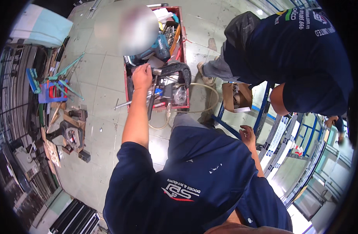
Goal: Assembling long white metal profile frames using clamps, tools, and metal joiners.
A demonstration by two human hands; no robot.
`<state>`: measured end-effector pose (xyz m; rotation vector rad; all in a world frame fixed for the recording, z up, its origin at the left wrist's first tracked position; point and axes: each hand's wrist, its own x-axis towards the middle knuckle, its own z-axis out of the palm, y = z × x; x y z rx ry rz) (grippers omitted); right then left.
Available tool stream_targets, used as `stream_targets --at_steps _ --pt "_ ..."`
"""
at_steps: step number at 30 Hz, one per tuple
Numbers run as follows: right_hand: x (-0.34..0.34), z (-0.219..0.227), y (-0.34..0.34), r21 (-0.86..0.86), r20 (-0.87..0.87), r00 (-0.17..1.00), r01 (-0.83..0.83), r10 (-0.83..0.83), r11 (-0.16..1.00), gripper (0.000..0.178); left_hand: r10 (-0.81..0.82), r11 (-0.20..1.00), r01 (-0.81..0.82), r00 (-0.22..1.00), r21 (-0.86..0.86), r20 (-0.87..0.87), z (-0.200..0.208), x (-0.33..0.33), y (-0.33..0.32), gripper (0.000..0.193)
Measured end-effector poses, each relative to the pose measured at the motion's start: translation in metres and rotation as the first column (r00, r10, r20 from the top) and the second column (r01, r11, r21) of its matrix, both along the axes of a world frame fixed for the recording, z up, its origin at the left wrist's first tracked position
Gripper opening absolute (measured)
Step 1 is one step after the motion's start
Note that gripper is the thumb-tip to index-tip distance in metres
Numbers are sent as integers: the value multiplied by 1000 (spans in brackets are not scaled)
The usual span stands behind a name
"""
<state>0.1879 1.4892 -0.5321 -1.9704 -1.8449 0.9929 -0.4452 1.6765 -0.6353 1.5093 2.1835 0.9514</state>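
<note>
Two bare arms extend from your navy shirt (210,156), which fills the near middle of the view. Your right hand (248,136) is the closer one, its fingers loosely bent and parted around nothing that shows, just beside a blue metal frame (230,128) (whether it touches the bar, you cannot tell from here). Farther out, your left arm is stretched over a red toolbox (183,43), where your left hand (142,77) has its fingers curled at the end of a big black clamp (182,69); how tightly they close, or whether they grip it at all, cannot be told. The clamp lies over the mixed tools in the box, with its curved body on the right of that hand. A pale hose (218,97) loops out past the box's right side. Beyond your right hand sits an open cardboard box (229,97), and next to it a co-worker in a navy shirt (303,62) bends in from the right. At the toolbox's far end, a teal-and-black power tool (161,48) lies partly behind a blurred patch. Off to the left, well apart from your hands, a blue bin (46,93) stands on the tiled floor (93,140).
</note>
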Motion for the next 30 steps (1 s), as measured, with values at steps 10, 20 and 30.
stream_targets --at_steps 10,20,30 --pt "9 26 -45 23 126 983 131 -133 991 33 -63 708 458 799 -537 598 -43 -20 103 114" --pt "23 13 -101 4 16 878 479 -479 878 38 -434 650 393 895 -651 107 -32 22 129 83" --pt "27 -36 -152 -82 -34 802 593 -596 801 38 -444 763 105 802 -638 -399 14 37 86 77"
